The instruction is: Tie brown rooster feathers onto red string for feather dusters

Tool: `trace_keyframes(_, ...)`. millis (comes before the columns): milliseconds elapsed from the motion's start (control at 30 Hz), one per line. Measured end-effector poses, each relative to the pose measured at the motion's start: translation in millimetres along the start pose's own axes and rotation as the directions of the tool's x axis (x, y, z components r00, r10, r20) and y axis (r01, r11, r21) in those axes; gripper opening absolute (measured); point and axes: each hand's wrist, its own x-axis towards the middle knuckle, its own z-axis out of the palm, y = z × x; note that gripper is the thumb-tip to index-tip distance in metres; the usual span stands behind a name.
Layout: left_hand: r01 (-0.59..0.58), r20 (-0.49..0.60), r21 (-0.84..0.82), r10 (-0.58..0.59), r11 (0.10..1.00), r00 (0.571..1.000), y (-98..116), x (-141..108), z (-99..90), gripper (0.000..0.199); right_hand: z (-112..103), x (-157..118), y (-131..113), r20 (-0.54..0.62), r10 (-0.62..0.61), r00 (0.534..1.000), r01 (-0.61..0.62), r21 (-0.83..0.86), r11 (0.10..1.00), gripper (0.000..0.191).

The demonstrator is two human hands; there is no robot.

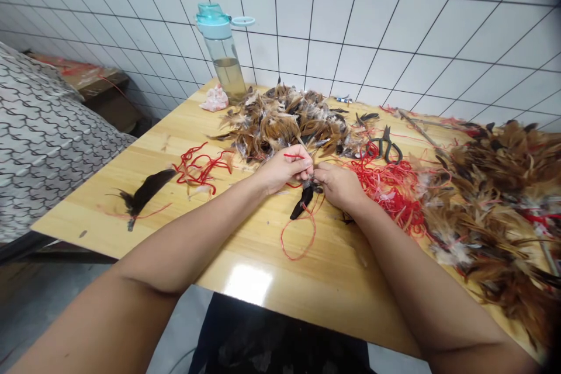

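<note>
My left hand (289, 166) is closed in a pinch, and a short end of red string (294, 156) crosses its fingers. Close beside it, my right hand (340, 183) has its fingers curled together; what they grip is hidden. Between and just below the two hands is a black feather (301, 204) with grey fluff at its upper end. From it a loop of thin red string (284, 245) lies on the table. A pile of brown feathers (280, 120) sits right behind my hands.
Tangled red string (394, 190) lies right of my hands, with dark-handled scissors (385, 147) behind it. More brown feathers (495, 216) cover the table's right side. Further left are red string scraps (199, 169), a black feather (146, 191), a water bottle (225, 61) and crumpled tissue (214, 99).
</note>
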Motion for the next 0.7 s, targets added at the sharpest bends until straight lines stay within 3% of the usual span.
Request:
trace_keyframes(167,-0.033,-0.024,0.113,0.036,0.993,0.999,5,-2,0.4,0.025,-5,0,-3,0.019,-0.009,1.000,0.010,-0.072,0.997,0.032)
trace_keyframes(700,-0.078,-0.017,0.208,0.083,0.975,0.996,11,-6,0.4,0.022,2,0,5,-0.042,0.059,0.997,-0.059,0.020,0.998,0.024)
